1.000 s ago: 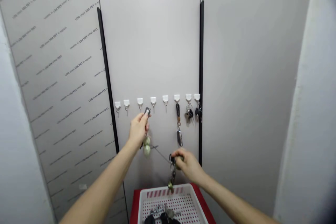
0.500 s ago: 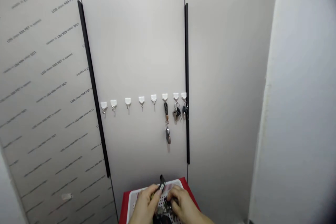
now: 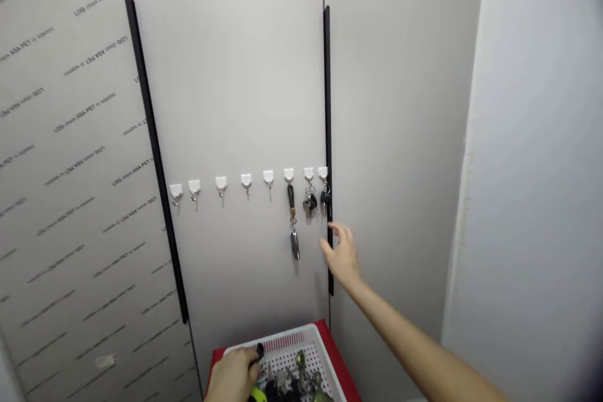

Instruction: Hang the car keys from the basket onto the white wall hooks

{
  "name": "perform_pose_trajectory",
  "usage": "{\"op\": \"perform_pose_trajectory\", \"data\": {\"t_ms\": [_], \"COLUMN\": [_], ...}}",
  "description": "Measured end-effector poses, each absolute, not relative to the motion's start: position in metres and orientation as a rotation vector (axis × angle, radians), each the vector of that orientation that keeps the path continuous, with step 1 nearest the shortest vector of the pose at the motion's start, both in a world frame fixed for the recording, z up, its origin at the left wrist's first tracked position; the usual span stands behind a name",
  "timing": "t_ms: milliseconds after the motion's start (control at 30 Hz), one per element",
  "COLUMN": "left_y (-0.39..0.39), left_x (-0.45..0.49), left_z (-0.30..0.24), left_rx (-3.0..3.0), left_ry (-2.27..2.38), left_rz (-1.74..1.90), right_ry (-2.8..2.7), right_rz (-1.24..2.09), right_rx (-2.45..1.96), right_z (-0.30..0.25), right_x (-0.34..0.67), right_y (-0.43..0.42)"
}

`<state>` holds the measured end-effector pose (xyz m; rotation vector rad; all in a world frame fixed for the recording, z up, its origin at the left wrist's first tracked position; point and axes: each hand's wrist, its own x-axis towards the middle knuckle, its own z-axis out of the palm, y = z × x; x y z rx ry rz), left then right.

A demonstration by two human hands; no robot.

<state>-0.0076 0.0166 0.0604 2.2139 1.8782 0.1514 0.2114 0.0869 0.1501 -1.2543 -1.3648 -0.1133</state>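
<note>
My left hand is low at the left side of a white perforated basket, its fingers closed on a black strap whose tip shows above them. The rest of what it holds is hidden. Inside the basket, beside that hand, lies a pile of keys with metal, black and bright green parts. My right hand is raised in front of the panel, empty, with thumb and fingers apart. Just above it hang two bunches of keys, one on the rightmost hook and another beside it.
A row of several white hooks runs across the grey panel. A dark strap with a key fob hangs from one. Long black handles edge the panel. Beneath the basket is a red surface. A white wall stands at right.
My right hand has left the basket and risen to just below the hanging keys, its fingers opening. My left hand has shifted left and lower with the black strap. The view has moved slightly.
</note>
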Motion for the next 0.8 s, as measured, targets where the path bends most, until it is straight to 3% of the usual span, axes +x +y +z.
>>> {"op": "perform_pose_trajectory", "data": {"t_ms": [200,533,800], "left_y": [0.033,0.105,0.139], "left_x": [-0.006,0.072,0.114], "left_z": [0.07,0.17,0.191], "left_rx": [2.244,1.939,1.475], "left_ry": [1.945,1.606,1.257], "left_rz": [0.323,1.235,1.412], "right_ry": [-1.271,-1.286,-1.306], "right_rz": [-0.319,-0.316,-0.253], "right_rx": [-1.376,-1.545,-1.392], "right_z": [0.213,0.215,0.233], "right_x": [0.206,0.193,0.214], "right_y": [0.119,0.132,0.125]}}
